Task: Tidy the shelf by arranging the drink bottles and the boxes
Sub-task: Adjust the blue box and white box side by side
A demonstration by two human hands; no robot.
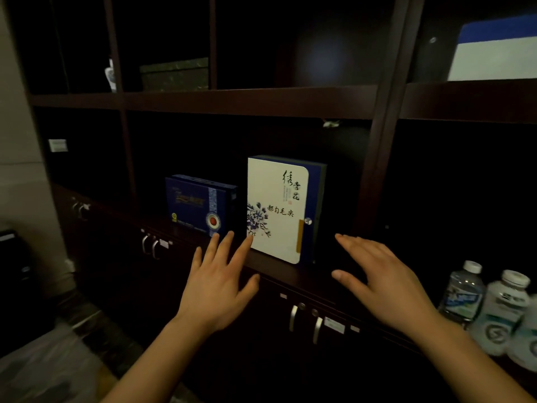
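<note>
The white box (276,209) stood upright on the dark shelf (290,271), with the blue box (200,205) just beside it at nine o'clock. The left hand (216,282) had its fingers spread, one fingertip at the white box's lower corner. The right hand (380,279) hovered empty, fingers apart. Water bottles (491,306) stood at four o'clock.

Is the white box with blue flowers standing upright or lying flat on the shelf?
Upright. The white box stands on its bottom edge on the shelf, front face toward the camera, beside the smaller blue box.
</note>
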